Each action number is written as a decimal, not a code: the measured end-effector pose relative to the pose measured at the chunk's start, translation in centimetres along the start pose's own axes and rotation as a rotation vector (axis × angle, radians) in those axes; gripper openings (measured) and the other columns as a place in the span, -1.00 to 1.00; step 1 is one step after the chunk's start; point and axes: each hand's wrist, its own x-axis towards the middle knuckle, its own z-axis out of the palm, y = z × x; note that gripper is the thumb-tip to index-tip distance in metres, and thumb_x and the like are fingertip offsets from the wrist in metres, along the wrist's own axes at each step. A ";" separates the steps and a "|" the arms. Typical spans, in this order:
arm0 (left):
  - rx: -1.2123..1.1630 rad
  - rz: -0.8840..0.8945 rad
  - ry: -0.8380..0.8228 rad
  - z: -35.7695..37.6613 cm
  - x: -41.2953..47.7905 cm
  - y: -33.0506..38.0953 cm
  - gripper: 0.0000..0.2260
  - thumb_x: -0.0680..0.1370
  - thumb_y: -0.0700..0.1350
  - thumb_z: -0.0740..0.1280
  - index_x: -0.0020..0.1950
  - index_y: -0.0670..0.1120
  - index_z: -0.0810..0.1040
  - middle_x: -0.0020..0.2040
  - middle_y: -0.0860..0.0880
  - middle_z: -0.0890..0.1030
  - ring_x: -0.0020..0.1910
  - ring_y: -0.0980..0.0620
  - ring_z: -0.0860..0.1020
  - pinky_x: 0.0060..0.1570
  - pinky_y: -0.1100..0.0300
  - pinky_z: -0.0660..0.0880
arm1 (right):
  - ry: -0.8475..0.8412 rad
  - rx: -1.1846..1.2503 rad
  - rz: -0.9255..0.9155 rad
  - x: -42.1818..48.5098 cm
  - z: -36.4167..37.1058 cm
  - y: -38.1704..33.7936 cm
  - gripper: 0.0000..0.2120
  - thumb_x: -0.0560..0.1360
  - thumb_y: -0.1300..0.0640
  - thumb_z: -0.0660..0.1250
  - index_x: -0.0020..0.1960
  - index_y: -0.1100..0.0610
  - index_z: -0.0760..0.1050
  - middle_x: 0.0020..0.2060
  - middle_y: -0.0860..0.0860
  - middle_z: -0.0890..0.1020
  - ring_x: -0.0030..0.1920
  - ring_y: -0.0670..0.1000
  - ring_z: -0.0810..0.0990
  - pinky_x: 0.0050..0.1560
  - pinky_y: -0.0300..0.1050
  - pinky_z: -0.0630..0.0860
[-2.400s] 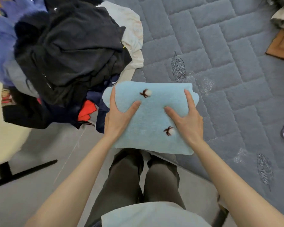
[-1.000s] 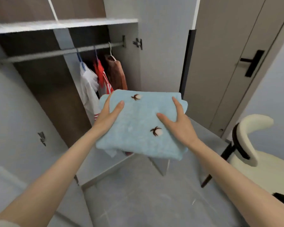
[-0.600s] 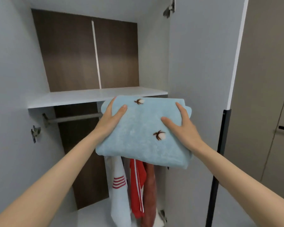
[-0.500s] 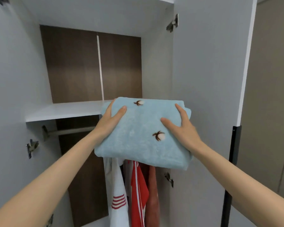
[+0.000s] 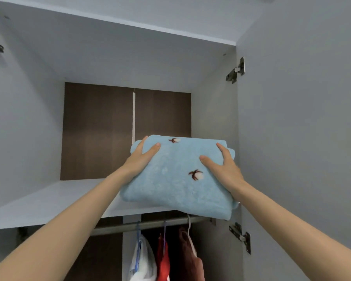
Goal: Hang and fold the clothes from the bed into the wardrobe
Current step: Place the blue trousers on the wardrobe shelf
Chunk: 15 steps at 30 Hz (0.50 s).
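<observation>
The folded blue fleece (image 5: pixel 176 179) is held up at the mouth of the wardrobe's upper compartment, at the right end of the white shelf (image 5: pixel 49 203) and close to the right side wall. Its far part sits over the shelf board, while its near edge overhangs the shelf front above the hanging rail (image 5: pixel 150 224). Whether its underside already touches the board cannot be told.

The left hand (image 5: pixel 140 159) grips the bundle's left edge, thumb laid on top and fingers wrapped round the side. The right hand (image 5: pixel 225 167) grips the right edge the same way, thumb and forefinger spread on top and the other fingers hidden beneath.

The bundle's long axis runs left to right, parallel to the shelf front, so the free depth of the shelf lies straight ahead of both hands. The likely move is a push forward and down. Both hands sit about level. The right one is nearer the side wall and the open door (image 5: pixel 302 138), which leaves it less room to slide out.

By count there is one folded bundle showing two cotton-boll motifs, one shelf and one rail. Three garments hang from the rail on hangers: white (image 5: pixel 142 258), red (image 5: pixel 163 260) and brown (image 5: pixel 192 262). The right door carries two hinges, an upper (image 5: pixel 235 71) and a lower (image 5: pixel 240 237).
</observation>
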 end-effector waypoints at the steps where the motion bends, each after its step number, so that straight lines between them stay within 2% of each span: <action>1: 0.002 -0.004 0.001 0.3 1.5 -0.7 -0.31 0.42 0.44 0.19 0.49 0.33 0.05 0.47 0.10 0.28 0.39 -0.04 0.34 0.41 -0.11 0.25 | 0.001 0.002 0.010 1.4 0.4 0.6 -0.29 0.43 -0.29 0.32 0.47 -0.29 0.06 0.13 -0.10 0.45 0.14 0.06 0.51 0.20 0.09 0.48; 6: 0.036 -0.014 -0.006 1.9 7.7 -4.5 -0.29 0.44 0.42 0.20 0.52 0.25 0.04 0.53 0.11 0.16 0.45 -0.03 0.27 0.44 -0.06 0.20 | -0.009 0.014 0.077 7.0 3.0 3.8 -0.29 0.44 -0.24 0.34 0.48 -0.27 0.06 0.26 -0.02 0.44 0.17 0.09 0.48 0.21 0.05 0.46; 8: 0.039 -0.027 -0.020 2.8 9.9 -5.8 -0.29 0.46 0.40 0.19 0.53 0.22 0.03 0.54 0.09 0.15 0.45 -0.03 0.26 0.43 -0.05 0.20 | 0.002 0.037 0.113 8.9 4.0 5.1 -0.27 0.45 -0.22 0.36 0.49 -0.25 0.05 0.33 0.05 0.39 0.20 0.11 0.47 0.26 0.08 0.44; 10: 0.069 -0.052 -0.024 4.0 12.0 -7.4 -0.30 0.48 0.40 0.16 0.53 0.21 0.02 0.53 0.07 0.17 0.46 -0.07 0.26 0.44 -0.07 0.19 | 0.032 0.013 0.142 10.4 5.0 6.4 -0.27 0.46 -0.18 0.36 0.50 -0.21 0.04 0.37 0.12 0.29 0.17 0.09 0.42 0.26 0.03 0.40; 12: 0.225 -0.106 0.010 5.5 13.3 -9.5 -0.35 0.49 0.41 0.08 0.53 0.24 0.02 0.52 0.02 0.24 0.45 -0.15 0.27 0.42 -0.09 0.20 | 0.066 -0.083 0.167 11.5 5.9 7.8 -0.29 0.49 -0.14 0.34 0.51 -0.17 0.04 0.40 0.16 0.19 0.18 0.12 0.37 0.24 -0.01 0.36; 13: 0.354 -0.132 0.034 6.3 13.5 -10.6 -0.38 0.52 0.39 0.03 0.53 0.25 0.01 0.50 -0.01 0.29 0.43 -0.18 0.29 0.39 -0.07 0.22 | 0.078 -0.150 0.177 11.9 6.4 8.5 -0.32 0.51 -0.12 0.32 0.51 -0.15 0.05 0.43 0.17 0.13 0.25 0.18 0.35 0.28 0.03 0.33; 15: 0.595 -0.124 0.086 7.7 13.5 -11.8 -0.46 0.57 0.31 -0.06 0.54 0.22 -0.01 0.43 -0.08 0.39 0.37 -0.22 0.36 0.32 -0.06 0.27 | 0.103 -0.296 0.167 12.4 7.2 9.5 -0.43 0.55 -0.09 0.27 0.49 -0.13 0.14 0.50 0.15 -0.02 0.41 0.28 0.17 0.35 0.14 0.24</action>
